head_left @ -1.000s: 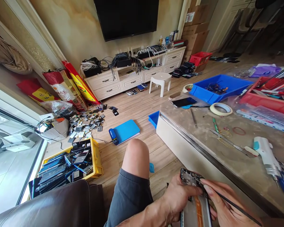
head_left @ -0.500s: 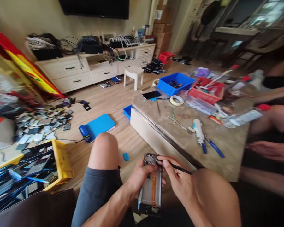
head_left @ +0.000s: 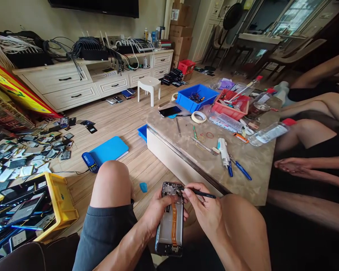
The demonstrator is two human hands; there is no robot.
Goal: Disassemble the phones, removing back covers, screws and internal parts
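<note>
An opened smartphone (head_left: 164, 231) with its back off lies in my left hand (head_left: 155, 210), between my knees. My left fingers wrap round its sides, and the thumb presses on the upper board. An orange flex cable (head_left: 174, 226) runs down the bare middle of the phone. In my right hand (head_left: 206, 207) a pair of black tweezers (head_left: 202, 193) is pinched between thumb and fingers. The tweezer tips reach the top right part of the phone's board; what they touch is too small to tell.
On the low table (head_left: 251, 192) to the right lie pliers (head_left: 243, 170), a white tool (head_left: 223, 152), a tape roll (head_left: 198, 117), a blue bin (head_left: 197, 98) and a red bin (head_left: 231, 105). A yellow crate (head_left: 59, 207) of phones stands left. Another person's hands (head_left: 292, 165) rest at right.
The view has turned slightly to the right, so everything sits further left. Both hands keep the same hold on the phone and the tweezers, whose tips stay at the upper board.
</note>
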